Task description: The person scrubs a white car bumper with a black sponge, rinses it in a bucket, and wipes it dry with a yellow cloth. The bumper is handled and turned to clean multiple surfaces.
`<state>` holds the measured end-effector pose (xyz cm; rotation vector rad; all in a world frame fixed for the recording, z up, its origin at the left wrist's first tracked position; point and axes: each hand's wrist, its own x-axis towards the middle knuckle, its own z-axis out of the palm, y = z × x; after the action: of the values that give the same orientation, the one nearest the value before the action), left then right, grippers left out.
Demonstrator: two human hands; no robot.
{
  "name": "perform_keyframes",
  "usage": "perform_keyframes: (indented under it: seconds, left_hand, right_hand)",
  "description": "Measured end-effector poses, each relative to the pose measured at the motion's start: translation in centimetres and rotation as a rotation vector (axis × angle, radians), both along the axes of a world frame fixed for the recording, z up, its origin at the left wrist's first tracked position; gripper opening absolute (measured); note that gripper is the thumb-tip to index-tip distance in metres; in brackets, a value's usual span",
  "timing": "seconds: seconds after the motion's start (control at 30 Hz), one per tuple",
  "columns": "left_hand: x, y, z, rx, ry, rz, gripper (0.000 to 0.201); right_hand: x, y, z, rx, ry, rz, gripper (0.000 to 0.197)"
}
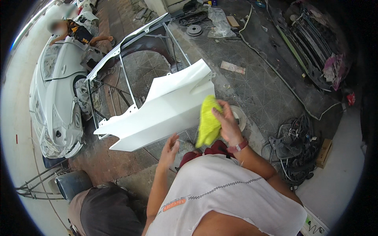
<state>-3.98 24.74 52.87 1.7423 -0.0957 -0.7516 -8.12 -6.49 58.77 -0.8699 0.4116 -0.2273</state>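
Right hand (229, 125), red watch (238, 147) at wrist, grip clamped on yellow cloth (209, 120); cloth hangs by the right end of the white panel (165, 104), overlapping its edge in view, contact cannot be told; left hand (169, 151) by the panel's lower edge, grip loosely apart, fingers spread; panel sits on a metal frame stand (126, 81); white car (61, 88) at left, another person (80, 32) beside it; grey disc (194, 30) on the floor beyond.

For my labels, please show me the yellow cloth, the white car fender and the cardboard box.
Yellow cloth (209, 122), head view: middle of the fabric.
White car fender (159, 112), head view: its outer face.
Cardboard box (324, 153), head view: its brown side.
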Motion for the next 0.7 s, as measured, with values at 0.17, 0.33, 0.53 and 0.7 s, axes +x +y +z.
perform_keyframes:
  seconds: [0.17,0.33,0.53,0.7]
  left_hand:
    - [3.3,-8.5,10.2,-0.593,0.389,0.108,0.056]
    - [2.6,-12.5,13.7,-0.349,0.064,-0.191,0.053]
    - [2.0,-13.3,9.8,0.472,-0.765,-0.185,0.054]
    - [0.3,-4.3,7.0,0.411,-0.338,-0.016,0.052]
  right_hand:
    - [-1.3,-0.9,-0.3,0.196,-0.046,0.249,0.073]
    - [-2.3,-0.4,-2.2,0.602,-0.134,0.153,0.094]
    - [-1.9,2.0,-0.8,0.654,0.032,0.141,0.075]
    - [3.6,2.5,3.3,0.052,-0.077,0.112,0.055]
